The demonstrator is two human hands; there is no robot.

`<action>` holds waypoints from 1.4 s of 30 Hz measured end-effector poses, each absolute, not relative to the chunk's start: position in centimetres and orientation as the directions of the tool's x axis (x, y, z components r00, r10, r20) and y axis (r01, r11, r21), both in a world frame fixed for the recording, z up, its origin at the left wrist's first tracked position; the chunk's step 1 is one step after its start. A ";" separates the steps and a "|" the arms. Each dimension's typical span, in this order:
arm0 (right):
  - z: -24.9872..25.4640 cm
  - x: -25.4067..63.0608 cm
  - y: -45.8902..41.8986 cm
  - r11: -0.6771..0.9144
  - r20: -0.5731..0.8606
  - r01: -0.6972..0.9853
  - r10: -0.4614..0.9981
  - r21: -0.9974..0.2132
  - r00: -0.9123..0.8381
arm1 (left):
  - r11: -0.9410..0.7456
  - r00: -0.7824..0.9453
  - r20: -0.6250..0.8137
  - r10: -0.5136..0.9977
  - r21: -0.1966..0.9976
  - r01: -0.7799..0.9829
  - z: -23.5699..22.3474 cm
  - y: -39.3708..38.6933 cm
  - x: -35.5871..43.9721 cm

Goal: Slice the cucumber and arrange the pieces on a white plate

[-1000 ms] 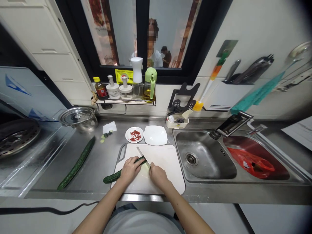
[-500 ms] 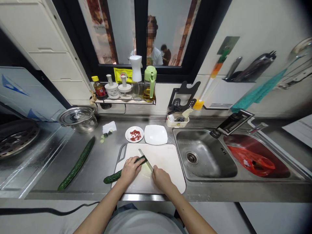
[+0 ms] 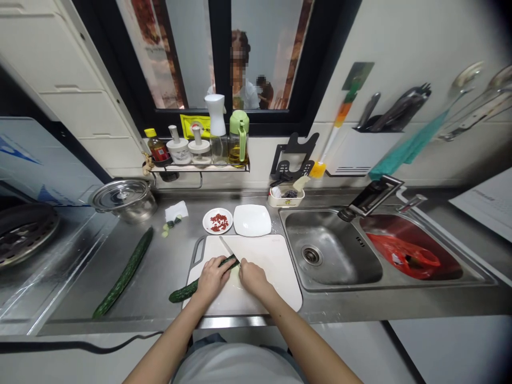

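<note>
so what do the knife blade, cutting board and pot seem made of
Knife blade: probably steel, smooth and grey with a metallic look. Cutting board: likely plastic, pale and fairly matte, no wood grain showing. Pot: shiny metal, perhaps stainless steel, from its bright reflections; whether its lid is glass or metal I can't tell.

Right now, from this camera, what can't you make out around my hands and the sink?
Knife: in the head view, its handle is hidden by the right hand.
Cucumber on the board: head view, its middle is covered by the left hand.
Red bag: head view, its folds hide most of what's inside.
Printed sheet: head view, cut off by the right edge, print too small.
</note>
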State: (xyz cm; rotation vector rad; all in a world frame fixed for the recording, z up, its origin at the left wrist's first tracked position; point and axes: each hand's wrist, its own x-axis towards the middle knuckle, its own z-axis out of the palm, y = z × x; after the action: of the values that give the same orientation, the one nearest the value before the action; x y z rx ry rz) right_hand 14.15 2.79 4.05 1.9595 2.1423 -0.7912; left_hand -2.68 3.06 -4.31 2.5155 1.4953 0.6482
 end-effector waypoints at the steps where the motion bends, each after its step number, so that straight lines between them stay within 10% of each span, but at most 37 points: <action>1: 4.0 14.2 2.8 0.019 -0.431 0.957 0.890 -0.290 -0.148 | -0.495 0.412 0.290 0.864 0.335 0.802 -4.3 3.1 -2.7; 25: 5.3 17.8 -1.3 0.019 -0.464 0.964 0.874 -0.264 -0.144 | -0.460 0.413 0.203 0.888 0.399 0.793 -2.9 3.1 -3.1; 42: 4.0 20.0 -1.4 0.097 -0.304 0.995 0.947 -0.039 -0.104 | -0.267 0.057 0.356 0.933 0.577 0.772 -1.1 2.7 -2.5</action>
State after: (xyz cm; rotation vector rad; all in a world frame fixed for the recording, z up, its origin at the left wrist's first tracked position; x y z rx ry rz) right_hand 19.97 -1.43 4.02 1.9541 2.1671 -0.3475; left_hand -2.52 2.72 -1.14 2.1005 1.7394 1.0086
